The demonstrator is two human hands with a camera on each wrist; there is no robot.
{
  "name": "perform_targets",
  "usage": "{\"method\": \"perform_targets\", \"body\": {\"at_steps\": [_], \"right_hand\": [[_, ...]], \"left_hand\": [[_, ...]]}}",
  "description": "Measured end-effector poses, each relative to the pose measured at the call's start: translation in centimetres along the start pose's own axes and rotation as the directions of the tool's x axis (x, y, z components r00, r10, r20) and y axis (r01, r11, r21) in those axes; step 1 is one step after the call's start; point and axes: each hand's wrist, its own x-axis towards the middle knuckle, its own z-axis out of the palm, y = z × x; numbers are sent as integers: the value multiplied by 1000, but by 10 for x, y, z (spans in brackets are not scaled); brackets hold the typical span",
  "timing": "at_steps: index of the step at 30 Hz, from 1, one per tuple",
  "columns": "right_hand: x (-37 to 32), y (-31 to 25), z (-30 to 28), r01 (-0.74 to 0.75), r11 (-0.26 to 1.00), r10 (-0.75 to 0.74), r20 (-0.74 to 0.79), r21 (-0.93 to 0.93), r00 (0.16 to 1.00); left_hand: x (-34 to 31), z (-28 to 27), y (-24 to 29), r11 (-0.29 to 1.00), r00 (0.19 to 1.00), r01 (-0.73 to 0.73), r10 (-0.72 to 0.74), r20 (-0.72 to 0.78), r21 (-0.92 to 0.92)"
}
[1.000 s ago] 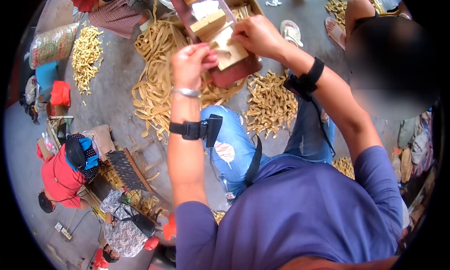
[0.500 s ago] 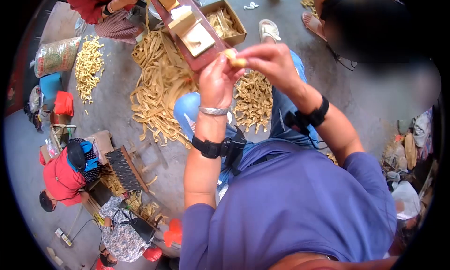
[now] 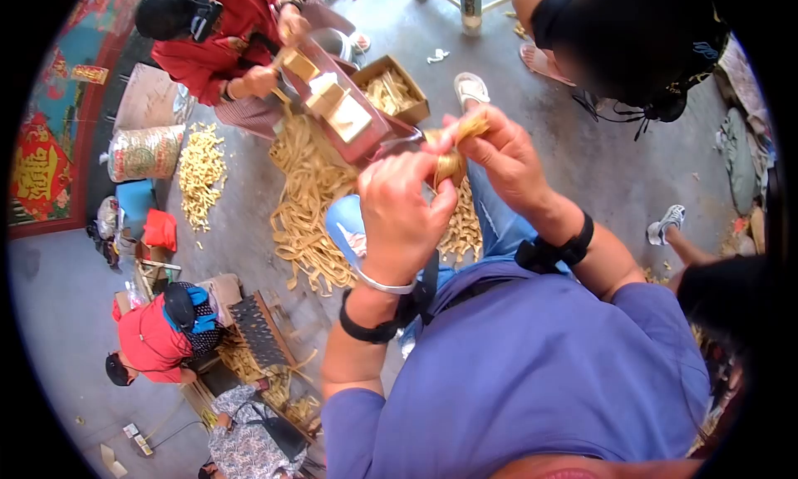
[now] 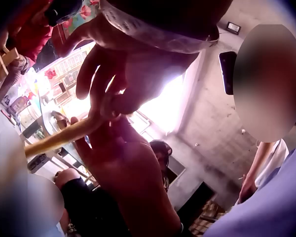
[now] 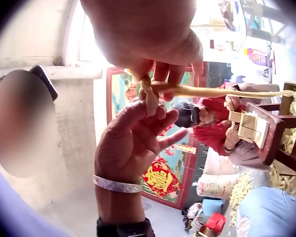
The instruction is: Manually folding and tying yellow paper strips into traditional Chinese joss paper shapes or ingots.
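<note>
Raised over the lap, both hands hold a tan, pliable strip (image 3: pixel 449 167) that looks twisted or knotted between them. My left hand (image 3: pixel 401 209), with a silver bangle at its wrist, pinches it with thumb and fingertips. On the other side my right hand (image 3: pixel 511 167) grips the strip near a frayed yellowish end. In the right wrist view a long length of the strip (image 5: pixel 202 91) runs off to the right, while a short tail shows at the left hand's (image 5: pixel 126 138) fingertips. Beyond the hands, a pale wooden block (image 3: pixel 347 118) sits on a red bench (image 3: pixel 362 152).
Long tan strips (image 3: pixel 312 205) are heaped on the floor by the bench, with short knotted pieces (image 3: pixel 461 230) piled near the knees. A cardboard box (image 3: pixel 407 112) of strips stands beside the bench. Opposite, a person in red (image 3: pixel 241 39) works at the bench's far end.
Both hands have left the wooden block on the bench, come back toward the body and risen, with the tan strip between them. The head view has tilted up, showing the person opposite.
</note>
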Motion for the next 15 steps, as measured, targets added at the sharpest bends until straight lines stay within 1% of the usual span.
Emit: {"method": "perform_targets", "body": {"at_steps": [1,3,4,5,7,8,9,11,13,15], "right_hand": [[-1,10,-1,-30,999,31,-35,36,999],[-6,19,5,-128,989,142,-215,77,966],[-10,23,7,-182,978,205,-302,105,931],[-12,29,5,-191,980,201,-295,64,934],[-13,42,-1,-205,978,189,-278,-27,942],[-13,45,-3,-265,958,233,-239,-112,942],[-16,40,-5,-336,892,298,-164,-301,940],[-23,51,-8,-146,890,146,-33,-433,989],[-28,50,-13,-62,871,106,64,-488,992],[-35,53,-23,-98,820,193,111,-564,975]], "left_hand": [[-6,3,-2,992,1000,-11,14,-22,129],[-15,8,-7,960,993,-66,89,-76,271],[-17,10,-9,948,988,-95,128,-90,305],[-17,12,-11,933,981,-123,166,-103,337],[-21,18,-16,910,970,-167,221,-103,381],[-22,20,-19,901,967,-187,239,-89,392],[-20,22,-24,889,960,-214,267,-79,406],[-27,24,-32,899,965,-211,255,-67,384],[-34,27,-36,927,971,-196,230,-70,320],[-41,33,-41,934,980,-172,193,-37,313]]}}
